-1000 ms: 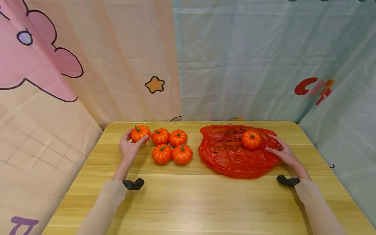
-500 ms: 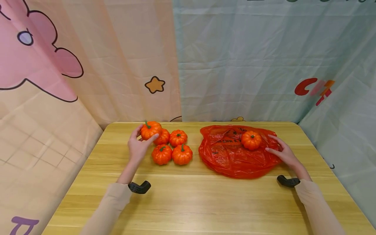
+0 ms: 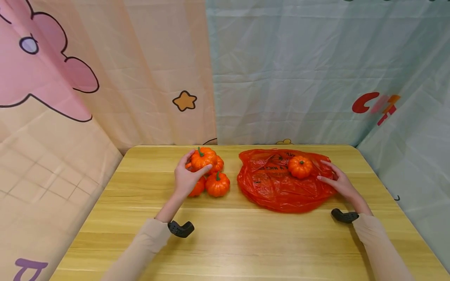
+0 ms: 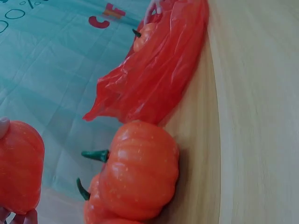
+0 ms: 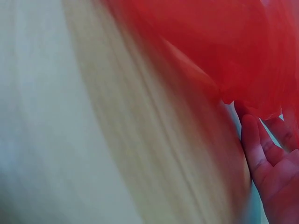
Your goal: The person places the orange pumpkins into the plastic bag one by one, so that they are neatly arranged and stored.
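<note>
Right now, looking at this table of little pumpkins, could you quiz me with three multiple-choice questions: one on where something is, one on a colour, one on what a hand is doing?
1. Where does the lone pumpkin lie?
A. on the red bag
B. on the bare wood
C. in the right hand

2. What colour are the pumpkin stems?
A. yellow
B. green
C. white

3. What is the left hand doing?
A. lying flat on the table
B. gripping a raised pumpkin
C. tugging the bag

Answers:
1. A: it sits on top of the red plastic bag, beside the right hand.
2. B: the head view shows green stems.
3. B: its fingers curl round the held pumpkin, above the others.
</note>
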Available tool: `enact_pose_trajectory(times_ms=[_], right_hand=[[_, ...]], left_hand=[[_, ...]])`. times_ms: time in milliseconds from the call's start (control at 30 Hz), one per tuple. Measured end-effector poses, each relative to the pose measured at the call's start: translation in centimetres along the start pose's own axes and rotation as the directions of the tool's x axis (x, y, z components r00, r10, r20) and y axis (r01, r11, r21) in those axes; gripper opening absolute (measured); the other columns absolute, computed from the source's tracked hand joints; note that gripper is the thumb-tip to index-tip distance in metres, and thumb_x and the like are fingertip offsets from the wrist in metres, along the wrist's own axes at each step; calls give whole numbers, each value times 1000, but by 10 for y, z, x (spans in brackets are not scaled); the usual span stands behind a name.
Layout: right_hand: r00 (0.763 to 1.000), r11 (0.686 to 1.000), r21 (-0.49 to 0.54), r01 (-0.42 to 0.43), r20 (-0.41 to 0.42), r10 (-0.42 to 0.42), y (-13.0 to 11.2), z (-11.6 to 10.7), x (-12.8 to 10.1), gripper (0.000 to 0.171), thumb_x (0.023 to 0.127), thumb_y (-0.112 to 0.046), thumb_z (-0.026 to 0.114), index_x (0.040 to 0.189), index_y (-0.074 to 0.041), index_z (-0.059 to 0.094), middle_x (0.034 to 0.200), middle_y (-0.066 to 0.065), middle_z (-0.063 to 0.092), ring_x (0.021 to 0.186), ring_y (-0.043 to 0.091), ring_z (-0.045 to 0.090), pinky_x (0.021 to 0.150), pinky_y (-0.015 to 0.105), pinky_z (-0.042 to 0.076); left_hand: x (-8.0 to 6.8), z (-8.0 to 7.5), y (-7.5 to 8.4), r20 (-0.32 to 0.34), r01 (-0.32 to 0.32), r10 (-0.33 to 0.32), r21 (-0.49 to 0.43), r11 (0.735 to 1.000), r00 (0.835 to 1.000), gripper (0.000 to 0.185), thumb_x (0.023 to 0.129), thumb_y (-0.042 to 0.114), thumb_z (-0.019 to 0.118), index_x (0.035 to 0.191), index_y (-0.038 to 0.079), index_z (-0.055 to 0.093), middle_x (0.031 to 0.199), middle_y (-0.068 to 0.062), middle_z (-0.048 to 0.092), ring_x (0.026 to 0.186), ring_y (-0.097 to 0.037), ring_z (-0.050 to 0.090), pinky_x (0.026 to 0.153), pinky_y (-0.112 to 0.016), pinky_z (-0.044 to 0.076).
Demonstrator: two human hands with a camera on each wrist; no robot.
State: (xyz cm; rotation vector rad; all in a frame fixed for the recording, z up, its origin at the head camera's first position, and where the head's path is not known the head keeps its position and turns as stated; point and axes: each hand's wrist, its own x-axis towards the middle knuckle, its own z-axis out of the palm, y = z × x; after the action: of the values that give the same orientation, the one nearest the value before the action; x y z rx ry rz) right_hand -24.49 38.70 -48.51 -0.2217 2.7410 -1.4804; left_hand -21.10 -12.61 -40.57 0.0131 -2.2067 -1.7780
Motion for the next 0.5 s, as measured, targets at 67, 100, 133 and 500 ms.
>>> enact_pose_trajectory(times_ms=[67,100,133,500], right_hand=[[1000,1000,3,1,0,-1,-1,0,0,68,95,-23,60,151,-8,25,151,29,24,107,-8,34,78,0,39],[1000,1000,7,3,0,-3,-2,0,-1,68,95,-23,60,151,-8,25,151,30,24,106,-9,34,78,0,40],[1000,1000,11,5,0,-5,-2,0,-1,68,95,-24,60,151,-9,25,151,30,24,105,-10,34,78,0,40],[1000,1000,26,7,-3,-6,-6,1,-3,67,95,-25,60,151,-9,26,151,30,24,102,-13,34,79,0,40]], left_hand=[[-1,7,1,22,-12,12,-8,1000,1000,74,72,22,85,136,7,51,137,-10,52,121,-27,51,103,-42,44],[-1,11,2,31,-17,17,-7,1000,999,74,72,21,85,136,7,51,137,-10,52,120,-27,51,102,-43,45],[-2,14,4,38,-21,21,-4,1000,999,74,71,22,86,136,8,52,136,-10,53,120,-27,52,101,-43,45],[-6,51,11,116,-72,70,12,997,991,72,71,23,86,134,10,53,131,-7,56,118,-22,51,96,-41,50]])
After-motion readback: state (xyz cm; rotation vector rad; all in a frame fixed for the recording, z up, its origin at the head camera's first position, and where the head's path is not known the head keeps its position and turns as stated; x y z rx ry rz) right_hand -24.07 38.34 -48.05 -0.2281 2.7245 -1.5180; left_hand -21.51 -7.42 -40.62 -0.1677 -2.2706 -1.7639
